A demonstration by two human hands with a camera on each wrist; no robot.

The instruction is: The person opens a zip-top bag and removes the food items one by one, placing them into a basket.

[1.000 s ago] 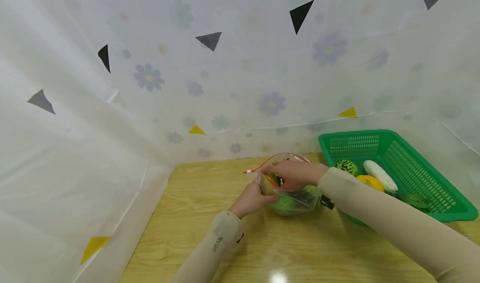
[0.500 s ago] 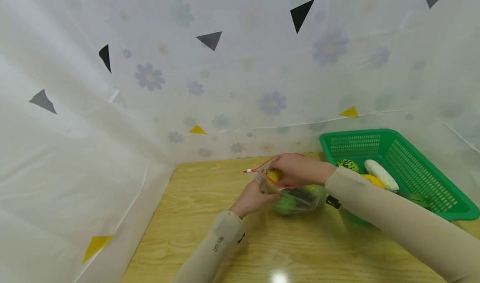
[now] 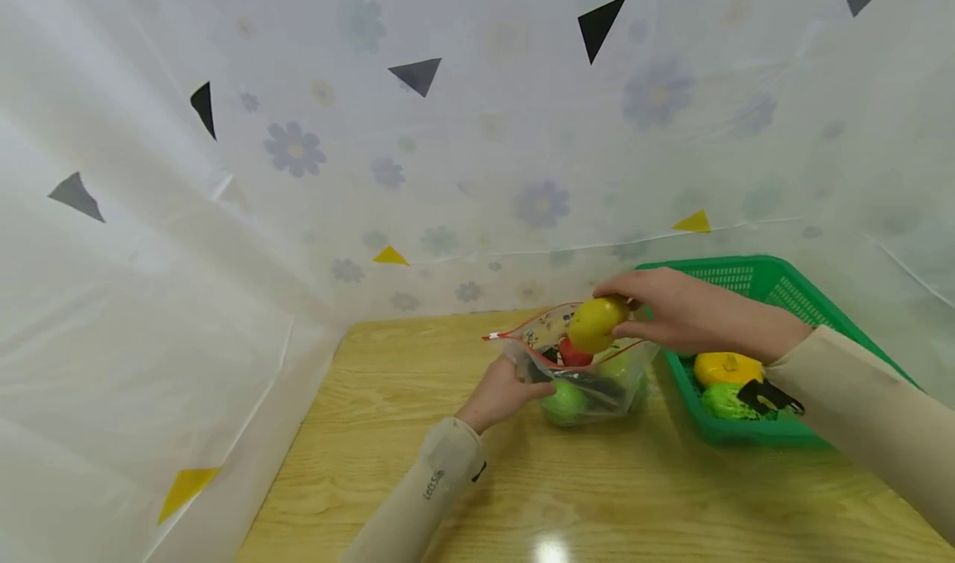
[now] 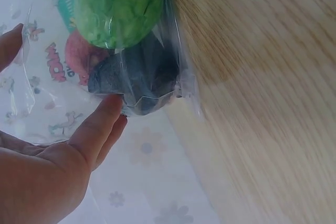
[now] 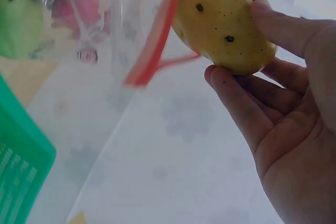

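Note:
A clear zip bag (image 3: 622,372) with a red zip strip lies on the wooden table (image 3: 522,497). Inside it are a green round fruit (image 3: 563,401), a red piece (image 3: 574,354) and a dark piece (image 4: 142,77). My left hand (image 3: 522,385) pinches the bag's left edge, its fingers (image 4: 100,124) against the plastic near the dark piece. My right hand (image 3: 622,310) holds a yellow speckled potato (image 3: 594,324) between thumb and fingers just above the bag's open mouth. The right wrist view shows the potato (image 5: 223,24) beside the red zip strip (image 5: 155,40).
A green plastic basket (image 3: 791,289) stands at the right behind my right forearm, with a yellow piece (image 3: 727,368) and a green leafy piece (image 3: 719,401) in it. White flowered sheeting (image 3: 448,173) walls the table at the back and left.
My right hand has risen out of the bag with the yellow potato and moved up and to the right. My left hand has stayed on the bag's edge.

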